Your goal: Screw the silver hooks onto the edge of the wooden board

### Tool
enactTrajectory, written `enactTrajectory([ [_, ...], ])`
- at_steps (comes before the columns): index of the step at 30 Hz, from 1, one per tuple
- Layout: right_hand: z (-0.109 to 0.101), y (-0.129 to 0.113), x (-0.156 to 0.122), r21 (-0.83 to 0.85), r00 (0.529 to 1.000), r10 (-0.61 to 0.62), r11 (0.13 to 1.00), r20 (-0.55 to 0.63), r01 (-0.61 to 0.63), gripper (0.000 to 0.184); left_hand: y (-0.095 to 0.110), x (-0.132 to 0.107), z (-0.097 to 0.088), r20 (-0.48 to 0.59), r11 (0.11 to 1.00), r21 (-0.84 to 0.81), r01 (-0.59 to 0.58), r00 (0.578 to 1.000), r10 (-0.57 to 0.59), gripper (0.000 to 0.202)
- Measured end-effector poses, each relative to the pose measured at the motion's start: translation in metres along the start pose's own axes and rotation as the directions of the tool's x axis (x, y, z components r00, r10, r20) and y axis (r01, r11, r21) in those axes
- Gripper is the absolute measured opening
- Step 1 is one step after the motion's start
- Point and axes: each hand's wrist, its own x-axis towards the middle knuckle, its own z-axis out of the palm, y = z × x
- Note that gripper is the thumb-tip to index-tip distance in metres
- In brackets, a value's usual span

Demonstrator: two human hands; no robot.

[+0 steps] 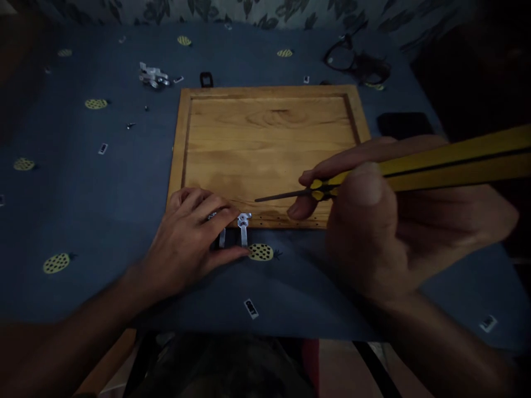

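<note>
A wooden board [265,138] with a raised rim lies on a dark blue cloth. Along its near edge runs a row of small holes [290,224]. My left hand [186,237] rests at the board's near left corner, fingers curled down on a small silver metal piece [222,235]. A second silver metal piece [244,226] stands just right of those fingers. My right hand [385,221] is raised close to the camera, closed on yellow-and-black tweezers [415,171]. The thin dark tip [269,197] of the tweezers points left above the board's near edge.
The blue cloth [83,193] bears yellow pineapple prints and scattered small parts. A cluster of silver metal parts [153,76] lies at the back left. Black glasses [352,58] sit at the back right, with a dark phone [404,124] beside the board. The table's near edge [249,331] is close.
</note>
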Motion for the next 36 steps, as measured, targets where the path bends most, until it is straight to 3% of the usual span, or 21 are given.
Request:
enactTrajectory([
  [1, 0.004, -0.002, 0.000, 0.019, 0.997, -0.007, 1.000, -0.080, 0.009, 0.013, 0.000, 0.000, 0.000, -0.002, 1.000, 0.000, 0.001, 1.000, -0.001, 0.037],
  [3, 0.009, -0.004, 0.001, 0.057, 0.992, -0.011, 0.998, -0.126, 0.019, 0.015, 0.000, 0.001, -0.001, 0.002, 1.000, -0.004, -0.008, 1.000, 0.008, 0.037],
  [10, 0.007, 0.000, 0.004, 0.082, 0.998, 0.008, 0.997, 0.065, -0.013, 0.016, 0.000, 0.002, -0.004, 0.020, 1.000, 0.003, -0.027, 0.999, 0.027, 0.037],
  [18, 0.009, 0.008, 0.005, 0.082, 0.980, -0.144, 0.988, 0.138, 0.133, 0.025, 0.000, 0.001, -0.003, 0.000, 1.000, 0.007, -0.028, 1.000, 0.028, 0.039],
  [24, 0.008, 0.007, 0.003, 0.053, 0.981, -0.088, 0.995, 0.174, 0.080, 0.021, 0.001, 0.001, -0.003, 0.016, 1.000, 0.032, 0.000, 1.000, -0.001, 0.037],
  [32, 0.003, 0.004, 0.013, 0.119, 0.926, -0.176, 0.982, 0.333, 0.144, 0.019, 0.001, 0.001, 0.000, -0.002, 1.000, -0.001, -0.009, 1.000, 0.009, 0.035],
  [36, 0.000, 0.007, 0.019, 0.152, 0.912, -0.210, 0.974, 0.354, 0.166, 0.016, 0.001, -0.001, 0.001, 0.013, 1.000, 0.003, 0.001, 1.000, -0.001, 0.038],
])
